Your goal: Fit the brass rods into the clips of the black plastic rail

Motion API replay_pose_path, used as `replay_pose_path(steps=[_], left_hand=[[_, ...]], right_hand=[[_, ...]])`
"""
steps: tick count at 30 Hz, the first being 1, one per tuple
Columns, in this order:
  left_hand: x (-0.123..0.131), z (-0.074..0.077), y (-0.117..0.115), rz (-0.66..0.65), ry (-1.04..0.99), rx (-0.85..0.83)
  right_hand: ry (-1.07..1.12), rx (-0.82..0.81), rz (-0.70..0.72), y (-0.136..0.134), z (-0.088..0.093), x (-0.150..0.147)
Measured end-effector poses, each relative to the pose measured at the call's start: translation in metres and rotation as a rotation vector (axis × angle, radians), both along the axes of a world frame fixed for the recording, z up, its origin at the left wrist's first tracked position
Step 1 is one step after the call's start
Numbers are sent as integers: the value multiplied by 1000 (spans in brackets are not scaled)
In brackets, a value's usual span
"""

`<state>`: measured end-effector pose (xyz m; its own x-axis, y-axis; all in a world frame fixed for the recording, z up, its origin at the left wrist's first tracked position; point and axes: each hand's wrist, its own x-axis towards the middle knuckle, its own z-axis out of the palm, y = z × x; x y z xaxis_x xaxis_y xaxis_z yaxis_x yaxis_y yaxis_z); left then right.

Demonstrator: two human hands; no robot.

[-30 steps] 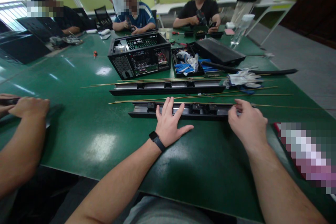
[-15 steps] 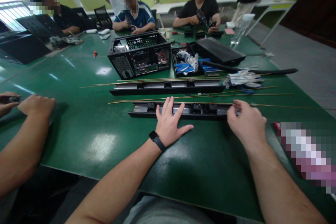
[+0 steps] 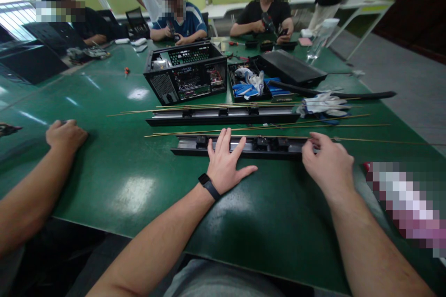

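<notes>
My left hand (image 3: 226,162), with a black watch on its wrist, lies spread flat across a long black rail (image 3: 240,153) with a grey inner channel. Small black blocks (image 3: 261,143) sit in that channel. At the rail's right end, my right hand (image 3: 327,160) has its fingers curled in towards the thumb. What is between those fingertips is hidden. A thin brass-coloured rod (image 3: 376,140) runs out to the right from behind this hand. More thin rods (image 3: 369,125) lie just beyond the rail.
A second black rail (image 3: 223,119) lies parallel behind. Further back are an open computer case (image 3: 188,76), a tray with gloves (image 3: 249,84), a black panel (image 3: 289,65) and another glove (image 3: 322,104). A co-worker's hand (image 3: 66,135) rests at left; other people sit across the table.
The co-worker's hands at left have shifted: the nearer one moved right, the other mostly out of view. My own hands have stayed in place.
</notes>
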<state>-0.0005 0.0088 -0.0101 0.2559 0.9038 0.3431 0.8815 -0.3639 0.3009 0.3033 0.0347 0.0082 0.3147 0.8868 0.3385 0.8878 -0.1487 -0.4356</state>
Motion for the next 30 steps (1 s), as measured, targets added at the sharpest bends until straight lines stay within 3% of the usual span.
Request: replay_pose_path(steps=[10,20,30], left_hand=[[0,1,0,-3,-11,-9],[1,1,0,-6,0,-4],[1,1,-1,-11,7,-2]], right_hand=[[-5,-13,-87,4,-4,12],[-36,54,122,0,-13,-13],[-35,93,242,-3,-18,-21]])
